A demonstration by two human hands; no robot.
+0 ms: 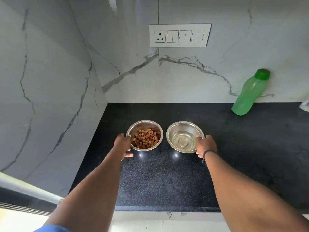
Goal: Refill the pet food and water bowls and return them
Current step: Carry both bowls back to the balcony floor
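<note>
On the speckled black stone counter [167, 178], my left hand [122, 144] grips the rim of a round steel bowl [132, 129] of brown kibble [145, 138], and my right hand [206, 145] grips the matching bowl of water [173, 131] just beside it, a green plastic bottle [249, 94] leaning against the marble wall [133, 72].

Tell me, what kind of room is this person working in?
Most likely a home kitchen: a dark speckled stone countertop meets marble-look wall tiles, with a switch and socket panel above and a green water bottle by the wall.
</note>
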